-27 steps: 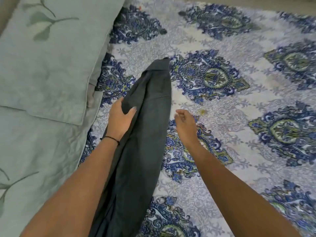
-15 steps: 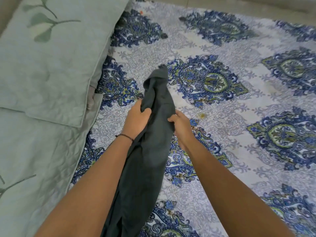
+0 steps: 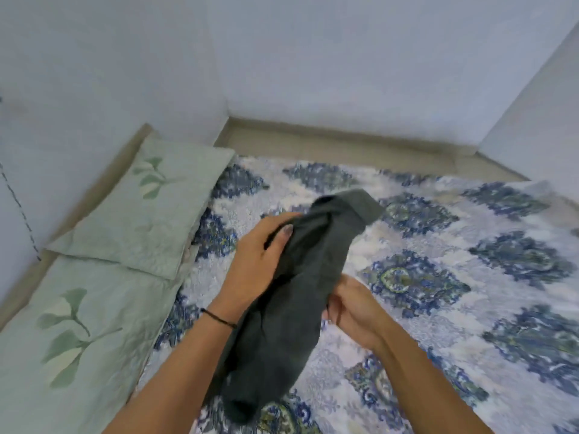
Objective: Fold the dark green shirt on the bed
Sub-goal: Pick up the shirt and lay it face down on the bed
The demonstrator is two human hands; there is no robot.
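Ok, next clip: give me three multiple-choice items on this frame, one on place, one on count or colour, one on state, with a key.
1. Where do the pillows lie?
A. along the bed's left side
B. at the bed's right edge
C. on the floor

2. How many pale green pillows show?
A. one
B. two
C. four

3. What state is the dark green shirt in?
A. spread flat
B. folded into a neat square
C. bunched into a long bundle, held in both hands

Key: 1 A, the pillows sit left of the patterned bedsheet. 2 B, two leaf-printed ones, end to end. 3 C, the left hand and right hand grip the dark green shirt.
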